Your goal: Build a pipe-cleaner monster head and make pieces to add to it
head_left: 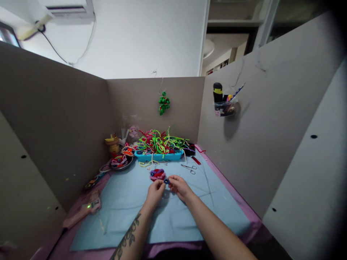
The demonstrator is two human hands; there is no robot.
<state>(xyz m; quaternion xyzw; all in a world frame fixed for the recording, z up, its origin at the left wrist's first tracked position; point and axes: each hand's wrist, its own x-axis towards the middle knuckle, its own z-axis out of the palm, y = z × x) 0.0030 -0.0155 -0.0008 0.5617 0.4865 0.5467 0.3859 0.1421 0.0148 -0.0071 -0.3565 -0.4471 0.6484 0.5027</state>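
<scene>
Both hands meet over the middle of the desk, just above the pale blue paper mat that covers it. The left hand and the right hand each have thumb and forefinger pinched together on the small blue pipe-cleaner piece, so each grip is closed on it from its own side. The piece sits between the fingertips, just in front of the pink and purple coiled pipe-cleaner ornament lying on the mat. It looks like fuzzy wire, so I judge it very light, soft on the surface and easily bent out of shape; it is best held at its two ends with a gentle pinch. It seems curled into a tiny loop with a dark centre facing up towards the camera, its span running left to right between the hands, though it is too small to be sure. Beyond lie a turquoise plastic tray heaped with bright pipe cleaners and small metal scissors
</scene>
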